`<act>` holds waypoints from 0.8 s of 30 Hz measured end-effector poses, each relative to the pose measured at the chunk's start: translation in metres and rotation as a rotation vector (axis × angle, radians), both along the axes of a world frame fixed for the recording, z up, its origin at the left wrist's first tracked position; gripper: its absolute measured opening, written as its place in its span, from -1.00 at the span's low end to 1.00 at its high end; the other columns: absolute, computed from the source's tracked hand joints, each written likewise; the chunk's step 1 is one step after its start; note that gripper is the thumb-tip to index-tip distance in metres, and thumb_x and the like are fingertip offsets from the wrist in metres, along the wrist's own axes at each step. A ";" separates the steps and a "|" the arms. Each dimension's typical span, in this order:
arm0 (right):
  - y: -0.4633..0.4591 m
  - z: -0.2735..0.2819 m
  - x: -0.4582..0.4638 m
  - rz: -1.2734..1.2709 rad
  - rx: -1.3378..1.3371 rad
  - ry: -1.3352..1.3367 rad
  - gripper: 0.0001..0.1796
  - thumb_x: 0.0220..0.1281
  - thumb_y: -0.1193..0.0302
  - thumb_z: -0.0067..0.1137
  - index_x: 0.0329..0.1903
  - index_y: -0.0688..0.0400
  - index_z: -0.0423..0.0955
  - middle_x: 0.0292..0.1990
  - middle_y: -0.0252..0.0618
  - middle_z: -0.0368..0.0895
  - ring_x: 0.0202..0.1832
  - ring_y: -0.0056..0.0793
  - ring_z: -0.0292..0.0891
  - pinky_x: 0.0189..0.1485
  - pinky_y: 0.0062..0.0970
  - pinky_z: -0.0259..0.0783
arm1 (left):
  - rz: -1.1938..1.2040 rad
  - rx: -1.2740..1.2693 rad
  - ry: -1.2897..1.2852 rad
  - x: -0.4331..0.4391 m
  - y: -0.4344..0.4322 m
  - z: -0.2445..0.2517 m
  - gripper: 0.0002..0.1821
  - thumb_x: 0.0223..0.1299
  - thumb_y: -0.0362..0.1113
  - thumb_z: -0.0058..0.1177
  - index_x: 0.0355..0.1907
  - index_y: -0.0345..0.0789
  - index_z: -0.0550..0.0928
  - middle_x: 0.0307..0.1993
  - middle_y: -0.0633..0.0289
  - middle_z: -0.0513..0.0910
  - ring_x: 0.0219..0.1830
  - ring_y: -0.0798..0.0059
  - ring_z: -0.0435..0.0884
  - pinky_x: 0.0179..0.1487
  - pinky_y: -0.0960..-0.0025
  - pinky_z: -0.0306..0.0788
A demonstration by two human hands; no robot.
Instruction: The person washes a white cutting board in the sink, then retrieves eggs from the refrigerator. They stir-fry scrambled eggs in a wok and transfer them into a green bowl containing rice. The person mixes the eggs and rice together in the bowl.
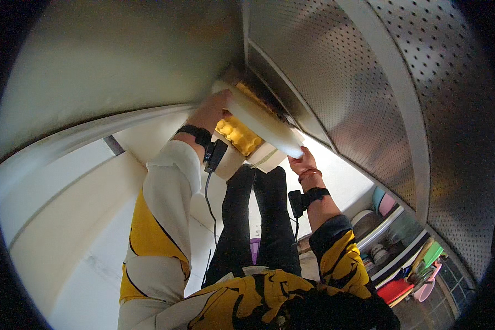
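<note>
My left hand [219, 105] grips the upper left end of a long, pale slab [268, 121], which could be a foam sheet and is partly blurred. The slab's lower right end rests in my right hand [303, 160], with the fingers bent around the edge. Directly beneath the slab is an open cardboard box [268, 157] with its near flap folded out. Inside the box shows a yellow egg tray [239, 135] with rounded cups. The slab hides part of the box's inside, and a strip of yellow also shows beyond its far edge.
A perforated metal panel [338, 74] rises close on the right. A large, smooth, pale panel [119, 62] stands on the left, meeting it in a dark corner. At lower right are a rack [379, 231] with bowls, a red utensil [394, 290] and a pink container [427, 284].
</note>
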State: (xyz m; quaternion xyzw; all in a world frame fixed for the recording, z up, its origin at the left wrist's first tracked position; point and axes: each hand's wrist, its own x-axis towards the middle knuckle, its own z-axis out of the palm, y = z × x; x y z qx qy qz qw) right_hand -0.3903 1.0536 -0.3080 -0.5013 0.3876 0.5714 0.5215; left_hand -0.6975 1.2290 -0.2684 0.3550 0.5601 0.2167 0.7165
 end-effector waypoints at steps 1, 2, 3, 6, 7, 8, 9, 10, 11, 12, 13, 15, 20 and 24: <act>0.003 -0.002 0.001 0.016 0.011 0.029 -0.66 0.44 0.38 -0.10 0.18 0.24 0.33 0.15 -0.10 0.48 0.16 -0.11 0.45 0.20 -0.06 0.45 | -0.008 0.019 -0.023 0.003 0.006 0.002 -0.62 0.27 -0.01 0.02 0.01 -0.20 0.56 -0.06 0.17 0.62 0.00 0.37 0.62 0.02 0.32 0.58; 0.004 -0.007 0.003 0.016 0.011 0.045 -0.66 0.43 0.38 -0.09 0.17 0.24 0.33 0.14 -0.09 0.48 0.16 -0.11 0.45 0.20 -0.06 0.45 | -0.014 0.026 -0.026 0.006 0.010 -0.002 -0.63 0.28 -0.02 0.02 0.01 -0.20 0.56 -0.07 0.16 0.62 -0.01 0.37 0.62 0.01 0.33 0.58; 0.008 -0.011 0.004 0.001 -0.023 0.052 -0.66 0.43 0.38 -0.08 0.17 0.24 0.34 0.14 -0.08 0.49 0.15 -0.11 0.45 0.20 -0.06 0.45 | -0.016 0.031 -0.021 0.009 0.017 -0.004 -0.63 0.28 -0.03 0.01 0.01 -0.19 0.56 -0.07 0.16 0.62 -0.01 0.37 0.62 0.01 0.33 0.58; 0.020 -0.020 0.010 0.018 -0.118 0.058 -0.68 0.41 0.37 -0.02 0.12 0.22 0.39 0.10 -0.10 0.52 0.12 -0.13 0.47 0.15 -0.08 0.49 | -0.024 0.043 -0.007 0.014 0.034 -0.015 -0.65 0.30 -0.05 0.01 0.02 -0.19 0.56 -0.07 0.15 0.62 -0.03 0.36 0.63 -0.01 0.35 0.59; 0.024 -0.021 0.010 0.017 -0.142 0.061 -0.69 0.40 0.37 -0.01 0.12 0.22 0.40 0.09 -0.11 0.53 0.12 -0.13 0.47 0.14 -0.08 0.50 | -0.023 0.044 -0.002 0.015 0.038 -0.018 -0.66 0.31 -0.06 0.00 0.02 -0.19 0.56 -0.07 0.15 0.62 -0.04 0.35 0.63 -0.01 0.35 0.60; 0.028 -0.021 0.013 0.049 -0.162 0.073 -0.68 0.38 0.39 0.02 0.12 0.22 0.39 0.11 -0.13 0.53 0.12 -0.13 0.47 0.12 -0.08 0.51 | -0.022 0.043 0.004 0.016 0.041 -0.020 -0.66 0.31 -0.07 0.00 0.03 -0.19 0.56 -0.08 0.14 0.62 -0.04 0.35 0.64 -0.02 0.35 0.60; 0.033 -0.018 0.015 0.061 -0.115 0.085 -0.65 0.40 0.39 -0.01 0.15 0.27 0.33 0.11 -0.05 0.50 0.11 -0.08 0.48 0.12 -0.08 0.52 | -0.021 0.045 0.018 0.017 0.044 -0.016 -0.67 0.32 -0.08 0.00 0.03 -0.19 0.55 -0.08 0.14 0.62 -0.05 0.34 0.64 -0.02 0.36 0.60; 0.037 -0.015 0.017 0.065 -0.087 0.083 -0.60 0.41 0.38 -0.03 0.19 0.33 0.27 0.11 0.02 0.48 0.11 -0.03 0.48 0.12 -0.07 0.54 | -0.018 0.047 0.023 0.017 0.045 -0.014 -0.67 0.32 -0.09 0.00 0.03 -0.19 0.55 -0.08 0.14 0.62 -0.05 0.34 0.64 -0.03 0.36 0.60; 0.040 -0.010 0.020 0.054 -0.077 0.091 -0.58 0.43 0.37 -0.05 0.21 0.35 0.24 0.11 0.06 0.47 0.11 -0.01 0.49 0.13 -0.07 0.55 | -0.017 0.049 0.035 0.020 0.044 -0.009 -0.68 0.33 -0.10 -0.01 0.04 -0.19 0.55 -0.08 0.14 0.62 -0.06 0.34 0.65 -0.03 0.37 0.61; 0.042 -0.004 0.023 0.056 -0.029 0.073 -0.56 0.45 0.36 -0.08 0.23 0.37 0.21 0.12 0.10 0.46 0.11 0.02 0.49 0.13 -0.06 0.55 | -0.049 0.072 0.116 0.022 0.045 -0.003 -0.68 0.33 -0.11 -0.01 0.04 -0.18 0.55 -0.08 0.13 0.62 -0.07 0.33 0.65 -0.04 0.37 0.61; 0.045 0.001 0.026 0.042 0.003 0.064 -0.56 0.46 0.34 -0.10 0.24 0.35 0.21 0.13 0.10 0.45 0.12 0.02 0.48 0.13 -0.05 0.55 | 0.010 0.033 0.049 0.025 0.045 0.004 -0.69 0.34 -0.11 -0.01 0.04 -0.18 0.55 -0.08 0.13 0.62 -0.07 0.33 0.65 -0.04 0.38 0.61; 0.049 0.010 0.031 0.027 0.078 0.049 -0.56 0.50 0.31 -0.15 0.27 0.31 0.20 0.15 0.09 0.44 0.14 0.02 0.48 0.13 -0.02 0.55 | 0.106 -0.081 0.030 0.033 0.045 0.015 -0.74 0.36 -0.20 -0.02 0.04 -0.17 0.55 -0.10 0.09 0.61 -0.11 0.30 0.67 -0.08 0.40 0.64; 0.053 0.022 0.030 -0.094 0.150 0.118 -0.51 0.51 0.21 -0.20 0.32 0.23 0.20 0.25 0.05 0.36 0.24 0.03 0.37 0.21 0.04 0.46 | 0.106 -0.070 0.027 0.042 0.046 0.028 -0.51 0.37 0.15 -0.10 0.09 -0.19 0.53 -0.11 0.17 0.64 -0.12 0.37 0.66 -0.13 0.37 0.64; 0.051 0.034 0.017 -0.171 0.285 0.092 -0.45 0.54 0.12 -0.34 0.34 0.24 0.19 0.27 0.06 0.34 0.31 0.04 0.27 0.31 0.09 0.33 | 0.299 -0.234 -0.025 0.045 0.054 0.021 -0.51 0.38 0.17 -0.13 0.07 -0.18 0.51 -0.16 0.13 0.66 -0.27 0.30 0.71 -0.27 0.35 0.66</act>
